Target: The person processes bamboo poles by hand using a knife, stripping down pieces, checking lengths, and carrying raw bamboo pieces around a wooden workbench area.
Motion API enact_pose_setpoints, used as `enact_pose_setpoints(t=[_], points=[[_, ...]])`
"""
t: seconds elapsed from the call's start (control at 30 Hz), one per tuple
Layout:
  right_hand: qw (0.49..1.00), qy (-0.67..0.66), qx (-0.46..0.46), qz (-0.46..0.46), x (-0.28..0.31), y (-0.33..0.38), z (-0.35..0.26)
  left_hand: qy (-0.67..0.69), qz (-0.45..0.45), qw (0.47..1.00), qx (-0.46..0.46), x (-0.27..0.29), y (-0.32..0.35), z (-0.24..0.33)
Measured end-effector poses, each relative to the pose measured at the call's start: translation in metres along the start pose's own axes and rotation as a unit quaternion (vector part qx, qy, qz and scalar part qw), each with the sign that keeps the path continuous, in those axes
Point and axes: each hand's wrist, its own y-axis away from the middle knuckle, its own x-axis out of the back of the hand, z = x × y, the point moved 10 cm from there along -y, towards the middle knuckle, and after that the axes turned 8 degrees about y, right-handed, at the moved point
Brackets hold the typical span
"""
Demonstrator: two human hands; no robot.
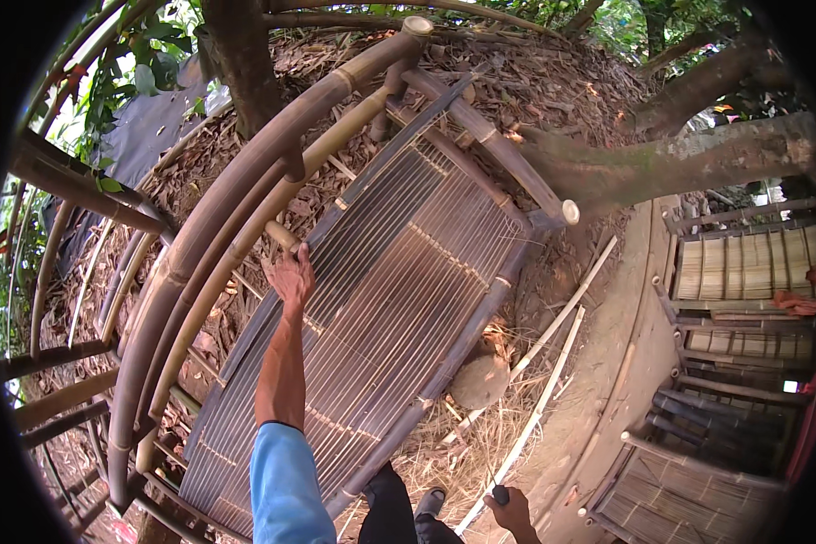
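Note:
My left hand point(290, 277) reaches over the left edge of a bamboo bench, its fingers closed around the lower end of a short bamboo piece point(281, 236). That piece lies between the slatted seat point(399, 281) and the curved bamboo rails point(199, 222). Low in the view, right of the bench, my right hand point(514, 514) is closed on a dark-handled tool point(500, 494). A thin, pointed part rises from the handle; whether it is a blade or a spike is too small to tell.
Pale split bamboo strips point(542, 399) lie on the ground right of the bench, by a round stump point(480, 381). A thick tree trunk point(698, 163) leans across the far right. Another bamboo bench point(689, 490) stands at the lower right. Dry leaves cover the ground behind.

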Motion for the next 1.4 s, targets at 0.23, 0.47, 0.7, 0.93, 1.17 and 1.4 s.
enact_pose_setpoints(t=[0.23, 0.47, 0.7, 0.93, 1.17, 1.4], points=[[0.990, -0.070, -0.100, -0.064, -0.019, 0.002, -0.003, -0.061, 0.032, 0.996, -0.050, 0.016, -0.004, 0.008], [0.973, -0.135, -0.188, -0.003, -0.035, 0.010, 0.034, -0.061, 0.084, 0.972, -0.212, 0.046, 0.082, 0.064], [0.862, -0.402, -0.306, -0.036, -0.084, 0.048, 0.087, 0.110, -0.206, 0.923, -0.304, -0.020, 0.301, 0.111], [0.762, -0.560, -0.324, -0.003, -0.155, 0.082, 0.154, 0.025, -0.449, 0.865, -0.225, -0.118, 0.538, 0.075], [0.662, -0.685, -0.304, 0.011, -0.219, 0.084, 0.212, -0.141, -0.541, 0.787, -0.262, -0.267, 0.700, -0.031], [0.631, -0.698, -0.332, 0.072, -0.286, 0.100, 0.296, -0.154, -0.493, 0.829, -0.215, -0.424, 0.779, -0.143]])
